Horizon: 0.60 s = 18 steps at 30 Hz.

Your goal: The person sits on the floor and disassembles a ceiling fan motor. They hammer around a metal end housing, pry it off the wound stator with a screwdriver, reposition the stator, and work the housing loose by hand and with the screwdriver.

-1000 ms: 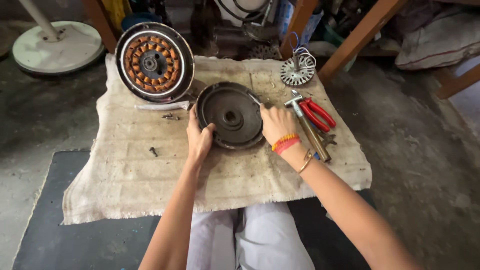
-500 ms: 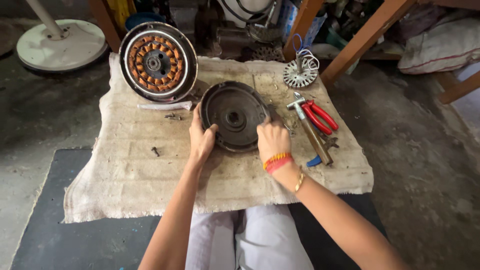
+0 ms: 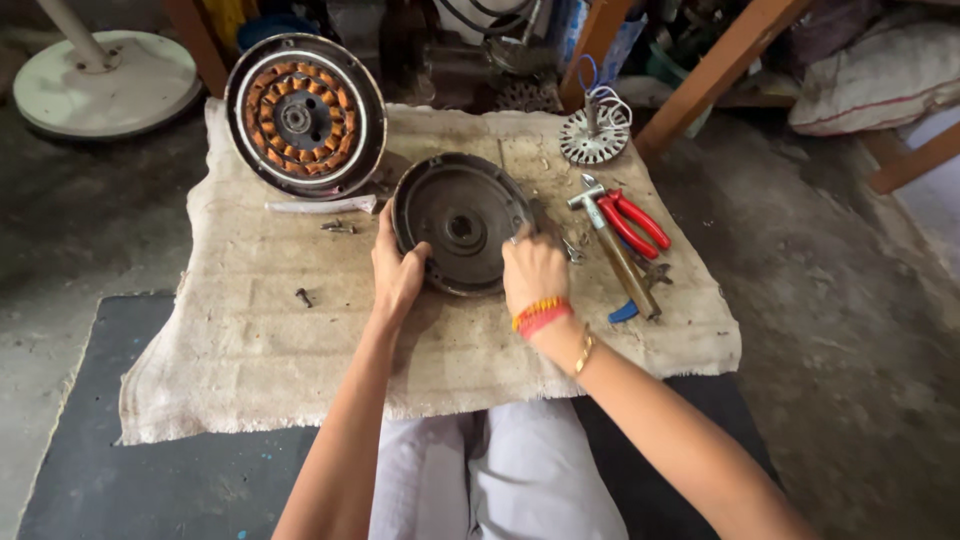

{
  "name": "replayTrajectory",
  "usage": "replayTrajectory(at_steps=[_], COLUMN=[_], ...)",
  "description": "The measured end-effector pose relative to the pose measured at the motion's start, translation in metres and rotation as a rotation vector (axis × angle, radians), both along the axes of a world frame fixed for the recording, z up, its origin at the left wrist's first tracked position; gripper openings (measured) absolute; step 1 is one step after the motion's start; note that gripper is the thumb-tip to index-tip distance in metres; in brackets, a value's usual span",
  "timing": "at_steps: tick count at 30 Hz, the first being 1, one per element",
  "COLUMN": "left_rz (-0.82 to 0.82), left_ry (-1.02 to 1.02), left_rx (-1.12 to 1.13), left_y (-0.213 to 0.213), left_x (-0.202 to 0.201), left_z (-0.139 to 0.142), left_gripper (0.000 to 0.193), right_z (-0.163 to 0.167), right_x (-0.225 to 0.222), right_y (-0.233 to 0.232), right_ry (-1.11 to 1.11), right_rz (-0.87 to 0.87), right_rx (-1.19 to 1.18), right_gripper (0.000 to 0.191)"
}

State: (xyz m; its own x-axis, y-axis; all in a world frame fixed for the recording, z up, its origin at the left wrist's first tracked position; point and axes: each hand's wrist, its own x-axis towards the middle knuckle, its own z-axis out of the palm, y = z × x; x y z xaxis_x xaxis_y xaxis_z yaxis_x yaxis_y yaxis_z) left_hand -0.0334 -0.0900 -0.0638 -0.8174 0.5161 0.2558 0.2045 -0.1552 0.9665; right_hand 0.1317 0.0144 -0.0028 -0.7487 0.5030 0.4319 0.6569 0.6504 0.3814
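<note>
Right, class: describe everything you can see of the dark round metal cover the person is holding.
The dark round metal cover is a shallow grey dish with a raised rim and a hole at its centre, dusty and worn. It is tilted up on the sackcloth, hollow side facing the camera. The left hand grips its left edge; the right hand holds its lower right edge.

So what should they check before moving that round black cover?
1. Left hand grips the cover by its left rim: ok.
2. Right hand is on the cover's right rim: ok.
3. Cover is tilted up off the cloth: ok, but how firm the grip is: cannot tell.
4. Hammer and pliers lie close by on the right: not ok.
5. Loose screw lies apart from the cover: ok.
6. Coil part stands clear behind: ok.
</note>
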Motion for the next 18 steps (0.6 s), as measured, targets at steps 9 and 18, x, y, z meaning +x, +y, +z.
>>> replayTrajectory(at_steps=[9, 18], left_rz=[-0.013, -0.005], left_ry=[-0.043, 0.057], left_rx=[0.009, 0.048], left_y=[-0.001, -0.001], left_x=[0.001, 0.0], left_z=[0.003, 0.003], left_gripper=[0.081, 0.08], right_z=[-0.005, 0.0], right_x=[0.008, 0.013], right_y=[0.02, 0.026], right_ry=[-0.045, -0.005], right_rz=[0.022, 0.022], right_rx=[-0.211, -0.341], right_gripper=[0.027, 0.017])
